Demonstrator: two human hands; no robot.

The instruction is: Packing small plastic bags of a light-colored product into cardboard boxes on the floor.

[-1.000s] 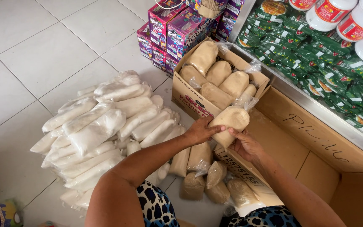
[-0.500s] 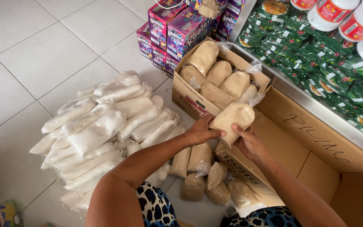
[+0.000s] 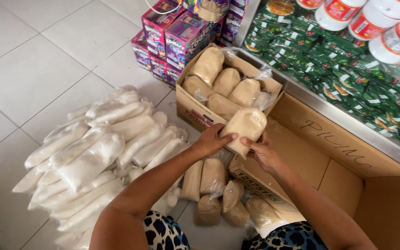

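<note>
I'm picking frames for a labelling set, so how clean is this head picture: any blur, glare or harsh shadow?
Head view: even, soft daylight with no harsh shadows; the tan bag held between left hand and right hand is sharp; mild sheen on the white bags and floor tiles; straight edges bow slightly toward the frame's corners; the forearms at the bottom edge look a little soft.

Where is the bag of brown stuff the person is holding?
In the head view, the brown bag sits between both hands, just right of centre, at the near edge of the cardboard box.
</note>
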